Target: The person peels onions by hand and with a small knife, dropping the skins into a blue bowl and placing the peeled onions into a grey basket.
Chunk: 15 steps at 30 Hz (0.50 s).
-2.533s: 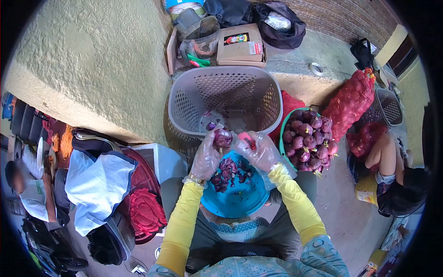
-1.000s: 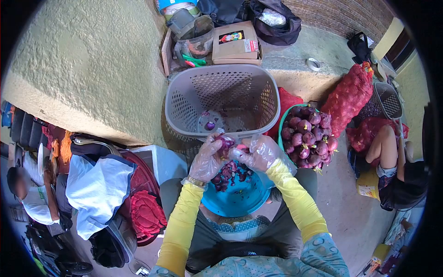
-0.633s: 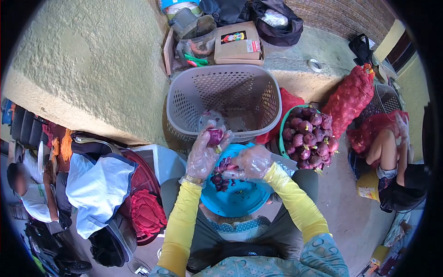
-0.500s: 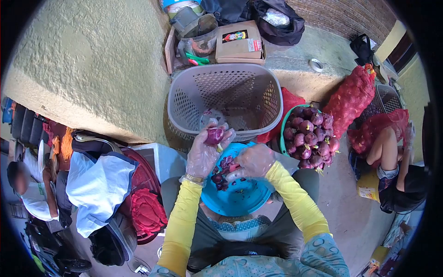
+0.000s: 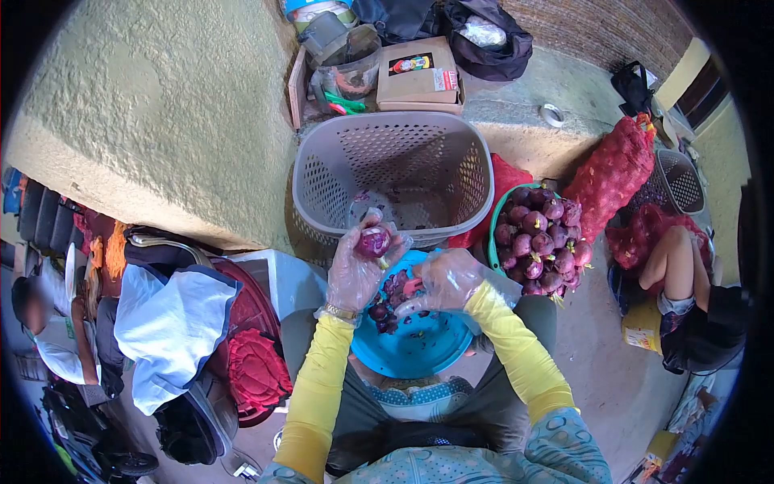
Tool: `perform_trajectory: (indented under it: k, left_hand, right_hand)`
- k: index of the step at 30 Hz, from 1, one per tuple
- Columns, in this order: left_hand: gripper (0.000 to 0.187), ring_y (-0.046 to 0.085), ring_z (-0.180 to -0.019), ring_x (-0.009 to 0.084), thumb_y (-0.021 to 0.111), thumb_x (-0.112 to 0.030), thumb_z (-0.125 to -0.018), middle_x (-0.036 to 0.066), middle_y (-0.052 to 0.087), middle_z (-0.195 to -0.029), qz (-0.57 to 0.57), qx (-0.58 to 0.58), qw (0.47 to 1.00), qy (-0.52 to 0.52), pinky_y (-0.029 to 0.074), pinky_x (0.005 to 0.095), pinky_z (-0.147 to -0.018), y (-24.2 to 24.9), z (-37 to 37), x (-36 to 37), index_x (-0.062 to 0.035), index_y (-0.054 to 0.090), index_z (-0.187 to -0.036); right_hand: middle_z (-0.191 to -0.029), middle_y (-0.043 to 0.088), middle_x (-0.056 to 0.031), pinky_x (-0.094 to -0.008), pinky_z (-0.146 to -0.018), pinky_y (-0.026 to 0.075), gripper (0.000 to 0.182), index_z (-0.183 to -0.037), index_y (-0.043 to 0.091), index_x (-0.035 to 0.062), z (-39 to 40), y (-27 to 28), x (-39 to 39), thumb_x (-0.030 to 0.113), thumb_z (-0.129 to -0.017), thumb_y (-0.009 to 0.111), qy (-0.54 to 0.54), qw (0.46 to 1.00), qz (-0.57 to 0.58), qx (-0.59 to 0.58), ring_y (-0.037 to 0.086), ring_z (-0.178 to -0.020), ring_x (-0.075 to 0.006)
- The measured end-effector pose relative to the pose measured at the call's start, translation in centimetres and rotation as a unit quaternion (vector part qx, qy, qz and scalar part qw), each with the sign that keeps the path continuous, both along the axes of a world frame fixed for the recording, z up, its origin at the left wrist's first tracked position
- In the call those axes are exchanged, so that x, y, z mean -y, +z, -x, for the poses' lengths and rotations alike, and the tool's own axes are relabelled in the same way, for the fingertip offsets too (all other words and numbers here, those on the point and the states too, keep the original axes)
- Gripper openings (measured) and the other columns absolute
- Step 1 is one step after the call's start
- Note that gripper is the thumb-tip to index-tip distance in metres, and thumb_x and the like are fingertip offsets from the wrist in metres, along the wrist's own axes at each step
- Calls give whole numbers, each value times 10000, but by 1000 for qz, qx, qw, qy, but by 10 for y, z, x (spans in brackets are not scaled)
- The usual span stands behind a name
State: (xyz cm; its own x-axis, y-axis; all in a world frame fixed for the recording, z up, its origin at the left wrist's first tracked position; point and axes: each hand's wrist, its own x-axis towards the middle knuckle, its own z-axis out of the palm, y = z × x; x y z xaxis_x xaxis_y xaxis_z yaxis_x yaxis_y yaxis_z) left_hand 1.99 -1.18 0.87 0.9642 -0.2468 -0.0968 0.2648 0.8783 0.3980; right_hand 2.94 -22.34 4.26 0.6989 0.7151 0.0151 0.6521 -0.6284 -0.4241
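Note:
A purple-red onion (image 5: 373,242) with a green tip sits in the gloved fingers of my left hand (image 5: 355,270), just below the front rim of a grey perforated basket (image 5: 310,198). My right hand (image 5: 448,280), in a clear plastic glove, is closed round a small reddish handle-like thing (image 5: 413,286); most of it is hidden. Both hands hover over a blue basin (image 5: 427,355), which holds dark onion skins and pieces (image 5: 389,310). Right of the basket, a green-rimmed container (image 5: 492,234) is heaped with purple onions (image 5: 536,242).
A full red mesh sack (image 5: 613,173) leans at the right, near a seated person (image 5: 693,323). Another person (image 5: 68,339) is at the far left. A cardboard box (image 5: 415,77) lies behind the basket. White cloth (image 5: 173,323) and a red tub (image 5: 254,355) stand left.
The onion in my left hand has turned and shows a paler, streaked side. My right hand has shifted slightly, with its fingers a little more spread. The person at the right has moved an arm.

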Motion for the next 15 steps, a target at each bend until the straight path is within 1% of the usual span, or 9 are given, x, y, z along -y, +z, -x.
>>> perform_trajectory:
  k: [2, 4, 6, 7, 9, 10, 12, 13, 15]
  left_hand:
    - [434, 596, -1158, 344, 491, -353, -1037, 168, 607, -1247, -4, 5, 1000, -5, 473, 504, -1047, -4, 0, -1, -29, 517, -1325]
    - [415, 622, -1115, 303, 537, -344, -1012, 143, 603, -1248, -60, -5, 998, 6, 500, 473, -1014, -7, -1, 0, -80, 529, -1332]
    - [407, 620, -1117, 296, 544, -327, -1011, 143, 596, -1261, -72, -7, 997, 12, 506, 459, -1008, -8, 0, 3, -83, 527, -1336]
    - [401, 619, -1120, 289, 550, -311, -1010, 142, 590, -1275, -86, -9, 996, 18, 511, 445, -1002, -7, 0, 4, -85, 526, -1341]
    - [405, 613, -1131, 282, 558, -304, -1008, 146, 585, -1282, -88, 0, 996, 12, 511, 434, -1003, -3, 2, 7, -85, 522, -1346]
    - [408, 608, -1142, 275, 565, -298, -1007, 149, 579, -1290, -90, 8, 996, 7, 511, 424, -1004, -1, 2, 9, -84, 519, -1351]
    - [402, 597, -1160, 273, 563, -295, -1010, 155, 577, -1292, -72, 1, 997, -5, 500, 420, -1019, -2, 1, 9, -83, 519, -1349]
    - [396, 587, -1179, 272, 561, -291, -1013, 162, 575, -1295, -54, -5, 998, -18, 489, 416, -1034, -3, 1, 8, -83, 519, -1347]
    - [391, 579, -1189, 272, 549, -285, -1019, 165, 576, -1290, -56, -1, 998, -13, 479, 412, -1040, -5, 0, 12, -78, 514, -1350]
  right_hand:
    - [-732, 672, -145, -457, -630, 517, 686, -839, 706, 92, 0, 5, -3, 765, -717, 662, -36, 999, -11, -24, 676, -703, -359]
    - [-763, 685, -161, -454, -655, 527, 676, -896, 712, 80, 0, 2, -6, 737, -743, 673, -73, 996, -22, -47, 682, -726, -365]
    - [-835, 698, -195, -425, -710, 539, 584, -1003, 698, 40, 1, -11, -11, 584, -795, 744, -204, 929, -241, -192, 699, -769, -349]
    - [-835, 698, -195, -425, -710, 539, 584, -1003, 698, 40, 2, -13, -14, 584, -795, 744, -205, 929, -242, -192, 699, -769, -349]
    - [-859, 703, -181, -380, -742, 539, 503, -1053, 674, -5, 3, -13, -18, 420, -813, 796, -222, 905, -321, -169, 697, -762, -277]
    - [-859, 703, -181, -380, -742, 539, 503, -1053, 674, -5, 3, -10, -19, 420, -813, 796, -223, 905, -321, -169, 697, -762, -277]
    - [-852, 695, -122, -335, -744, 526, 497, -1102, 662, -18, 6, 1, -19, 321, -788, 846, -235, 909, -318, -127, 654, -775, -170]
    - [-852, 695, -122, -335, -744, 526, 497, -1102, 662, -18, 6, 4, -19, 321, -788, 846, -235, 909, -319, -127, 654, -775, -170]
    - [-860, 686, -59, -312, -739, 517, 423, -1089, 668, -8, 5, 7, -19, 244, -800, 847, -271, 881, -335, -197, 597, -781, -104]
